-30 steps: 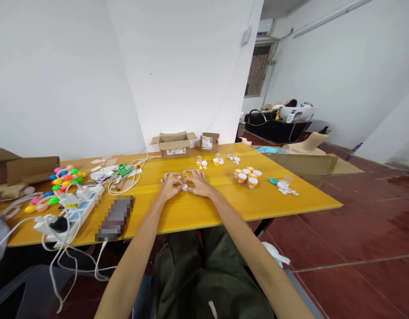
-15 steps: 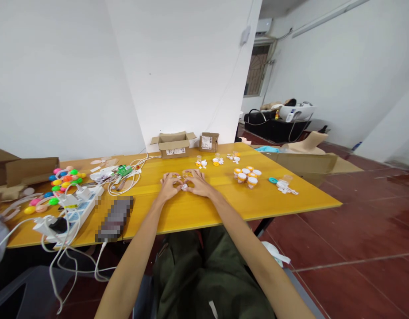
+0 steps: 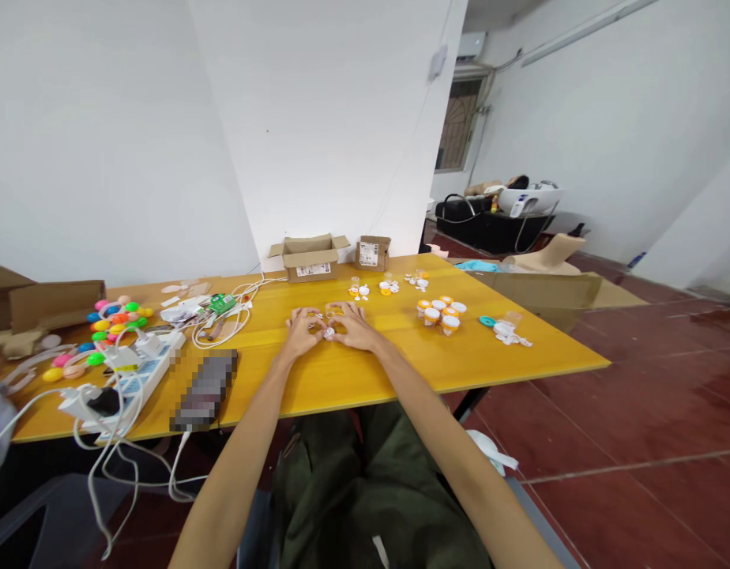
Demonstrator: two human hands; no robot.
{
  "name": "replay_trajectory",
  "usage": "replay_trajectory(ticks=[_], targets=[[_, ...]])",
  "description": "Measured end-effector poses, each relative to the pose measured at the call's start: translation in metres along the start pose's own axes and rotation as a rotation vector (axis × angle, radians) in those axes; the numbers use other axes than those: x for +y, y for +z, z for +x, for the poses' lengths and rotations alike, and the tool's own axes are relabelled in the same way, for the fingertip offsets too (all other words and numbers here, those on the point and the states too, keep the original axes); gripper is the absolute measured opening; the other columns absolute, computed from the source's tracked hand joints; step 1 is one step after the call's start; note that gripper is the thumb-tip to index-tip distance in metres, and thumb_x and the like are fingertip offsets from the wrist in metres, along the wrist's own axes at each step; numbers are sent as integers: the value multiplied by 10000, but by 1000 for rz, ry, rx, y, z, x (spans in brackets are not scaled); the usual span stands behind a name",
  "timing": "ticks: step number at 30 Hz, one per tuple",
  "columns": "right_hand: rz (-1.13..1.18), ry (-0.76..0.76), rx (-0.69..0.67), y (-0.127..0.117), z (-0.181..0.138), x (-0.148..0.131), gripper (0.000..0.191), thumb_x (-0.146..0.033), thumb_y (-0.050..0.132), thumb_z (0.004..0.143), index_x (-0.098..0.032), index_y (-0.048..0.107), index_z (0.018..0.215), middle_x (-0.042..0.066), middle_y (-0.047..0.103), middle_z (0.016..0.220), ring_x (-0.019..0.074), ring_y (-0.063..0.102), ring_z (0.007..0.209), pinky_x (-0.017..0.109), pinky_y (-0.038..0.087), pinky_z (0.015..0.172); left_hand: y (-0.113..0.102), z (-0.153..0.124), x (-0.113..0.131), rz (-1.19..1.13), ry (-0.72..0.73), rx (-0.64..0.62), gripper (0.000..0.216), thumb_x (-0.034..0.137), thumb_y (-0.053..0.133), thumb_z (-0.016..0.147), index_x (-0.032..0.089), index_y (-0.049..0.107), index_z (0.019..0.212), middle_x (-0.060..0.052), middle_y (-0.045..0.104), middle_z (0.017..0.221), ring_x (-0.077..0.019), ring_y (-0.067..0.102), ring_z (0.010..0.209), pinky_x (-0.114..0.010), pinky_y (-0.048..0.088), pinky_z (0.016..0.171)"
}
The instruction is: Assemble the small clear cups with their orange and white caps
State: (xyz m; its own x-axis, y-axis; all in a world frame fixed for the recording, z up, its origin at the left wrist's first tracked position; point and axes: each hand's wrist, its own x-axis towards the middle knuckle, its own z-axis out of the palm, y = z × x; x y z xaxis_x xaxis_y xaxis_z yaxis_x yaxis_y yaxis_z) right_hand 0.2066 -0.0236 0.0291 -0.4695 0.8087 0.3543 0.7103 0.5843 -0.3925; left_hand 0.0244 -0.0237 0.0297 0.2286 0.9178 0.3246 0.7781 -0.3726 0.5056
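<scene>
Both of my hands rest close together on the yellow table [image 3: 341,371] near its middle. My left hand [image 3: 302,330] and my right hand [image 3: 353,325] have their fingers curled inward, and their thumbs pinch a small white part [image 3: 329,334] between them. A few tiny white and clear pieces [image 3: 321,316] lie by my fingertips. A cluster of small orange-and-white capped jars [image 3: 442,311] stands to the right of my right hand. More small white and orange bits [image 3: 389,287] lie farther back.
Two open cardboard boxes [image 3: 309,257] stand at the table's back edge. At the left are a white power strip [image 3: 141,365] with cables, a coiled white cable [image 3: 223,322], coloured plastic eggs [image 3: 117,316] and a dark blurred object [image 3: 205,389]. A teal lid and white parts [image 3: 507,330] lie right.
</scene>
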Motion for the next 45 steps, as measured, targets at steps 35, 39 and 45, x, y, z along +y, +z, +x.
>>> replay_trajectory(ticks=[35, 39, 45], targets=[[4, -39, 48, 7, 1, 6, 157, -359, 743, 821, -253, 722, 934, 89, 508, 1399, 313, 414, 1293, 540, 352, 1042, 5, 3, -7, -4, -21, 73, 56, 261, 722, 764, 285, 733, 715, -9, 675, 1199, -285, 457, 1217, -450, 367, 1002], [2, -24, 50, 8, 2, 7, 153, -357, 750, 814, -252, 717, 921, 87, 502, 1404, 316, 406, 1300, 538, 349, 1045, 6, 5, -9, -9, -30, 122, 74, 239, 703, 772, 287, 737, 728, -17, 679, 1185, -283, 473, 1206, -450, 375, 995], [25, 5, 21, 4, 1, 3, 158, -348, 752, 809, -259, 716, 935, 87, 505, 1409, 319, 405, 1309, 548, 348, 1052, 4, 5, -6, -29, -94, 245, 133, 182, 673, 765, 297, 740, 764, -28, 691, 1132, -285, 516, 1181, -468, 398, 988]])
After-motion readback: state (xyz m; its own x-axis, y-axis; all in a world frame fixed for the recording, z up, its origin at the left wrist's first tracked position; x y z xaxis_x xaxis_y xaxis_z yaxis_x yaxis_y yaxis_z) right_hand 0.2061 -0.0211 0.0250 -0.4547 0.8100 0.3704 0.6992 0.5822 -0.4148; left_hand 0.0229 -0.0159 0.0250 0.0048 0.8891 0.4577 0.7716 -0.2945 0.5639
